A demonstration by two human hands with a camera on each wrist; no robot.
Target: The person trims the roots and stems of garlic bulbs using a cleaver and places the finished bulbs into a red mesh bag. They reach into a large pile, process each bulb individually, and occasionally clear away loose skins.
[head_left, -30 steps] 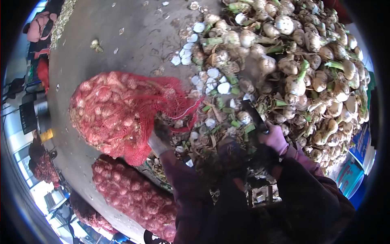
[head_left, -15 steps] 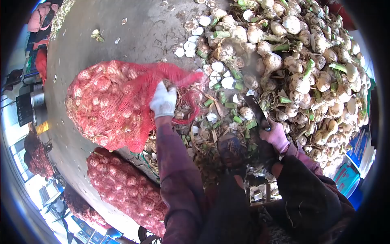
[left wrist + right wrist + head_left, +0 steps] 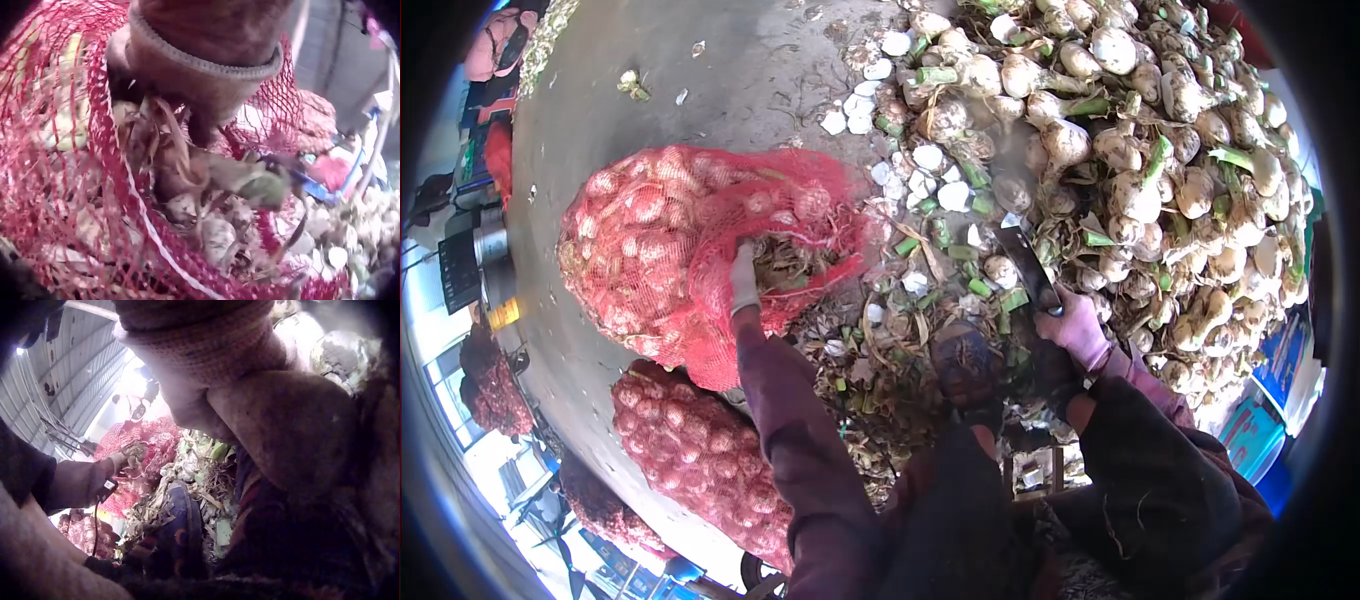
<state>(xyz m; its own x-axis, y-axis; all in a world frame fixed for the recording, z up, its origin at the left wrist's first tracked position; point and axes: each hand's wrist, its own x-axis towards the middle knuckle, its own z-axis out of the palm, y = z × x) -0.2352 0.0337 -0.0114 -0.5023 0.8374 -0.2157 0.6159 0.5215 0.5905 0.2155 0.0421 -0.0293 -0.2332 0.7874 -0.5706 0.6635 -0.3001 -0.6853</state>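
Note:
Red mesh bag [image 3: 640,240] with garlic bulbs lies on its side, its mouth facing right. My gloved left hand [image 3: 744,278] reaches into that mouth; mesh and shadow hide its fingers. Under the same hand [image 3: 194,81] in the left wrist view are dry leaves and a stemmed bulb [image 3: 181,169], with the bag's red rim [image 3: 134,187] around them; whether it grips them is unclear. My gloved right hand [image 3: 1080,328] grips the handle of a dark-bladed knife [image 3: 1028,265], the blade pointing up and left beside the garlic heap [image 3: 1140,190]. The right wrist view shows this hand [image 3: 281,419] large, without the blade.
A full mesh bag [image 3: 700,450] lies below the open one. Cut stems and trimmings [image 3: 930,245] cover the floor between bag and heap. A shoe [image 3: 963,360] stands close to the knife. Blue and teal containers [image 3: 1250,435] are at the lower right.
My left hand first rose into view over the bag's mouth, then moved left and down into it. The mouth now gapes wider. The right hand keeps its hold on the knife with little movement.

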